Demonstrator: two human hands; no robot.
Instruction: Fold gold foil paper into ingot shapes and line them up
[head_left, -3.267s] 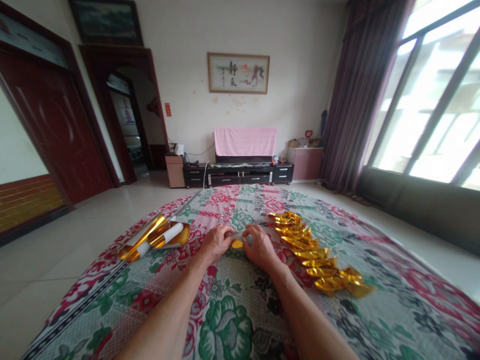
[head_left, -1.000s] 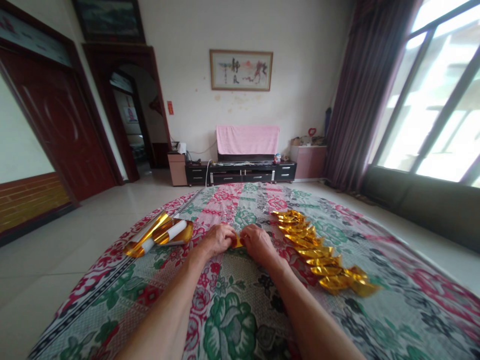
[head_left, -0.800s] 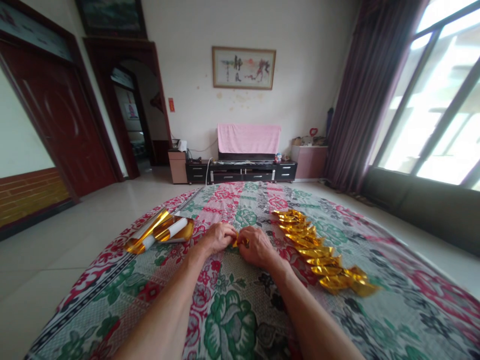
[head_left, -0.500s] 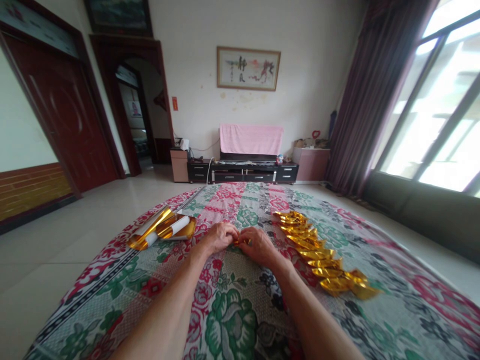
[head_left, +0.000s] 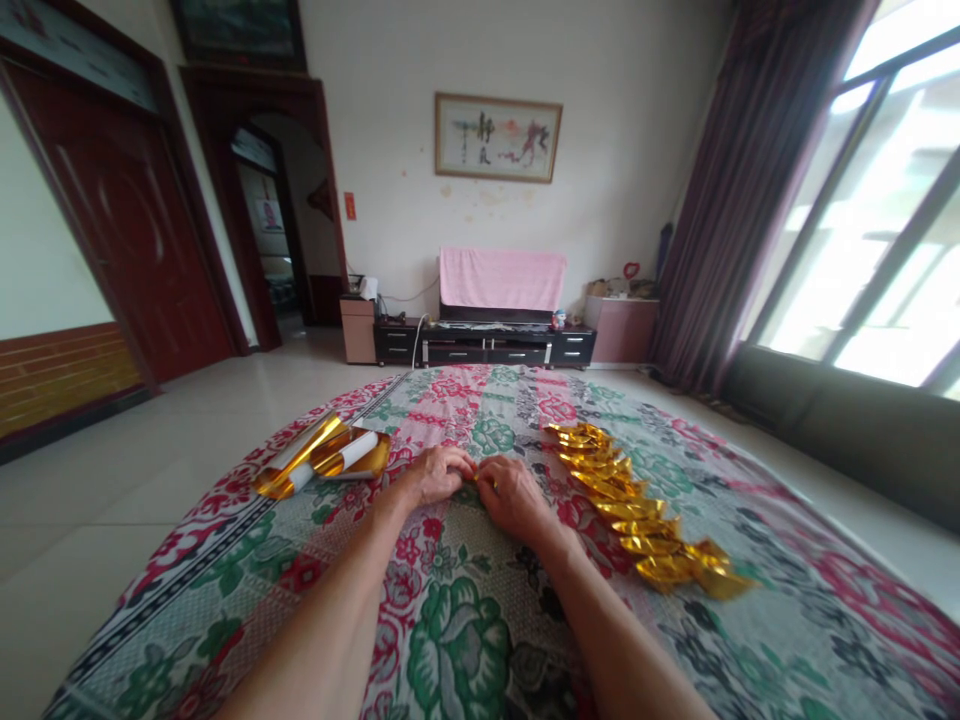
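Both hands meet over the middle of the flowered tablecloth (head_left: pixel 457 640). My left hand (head_left: pixel 441 474) is closed, its fingers bent round the left end of a small piece of gold foil paper (head_left: pixel 475 476). From the other side my right hand (head_left: pixel 513 488) pinches the same piece, thumb and fingers together. Most of the foil is hidden by the fingers; only a sliver shows between them. To the right lies a slanting row of several folded gold foil ingots (head_left: pixel 641 510). On the left are curled sheets of gold foil paper (head_left: pixel 322 458) with white undersides.
The round table's edge curves away on both sides. Beyond it stand a low black TV cabinet (head_left: pixel 480 348) and a screen under a pink cloth (head_left: pixel 502 277). A purple curtain (head_left: pixel 742 200) and a window are at right, a red door (head_left: pixel 124 220) at left.
The hands stay together at nearly the same spot, with the fingers shifting slightly. Less of the gold foil shows between them now. The ingots and the sheets lie as before.
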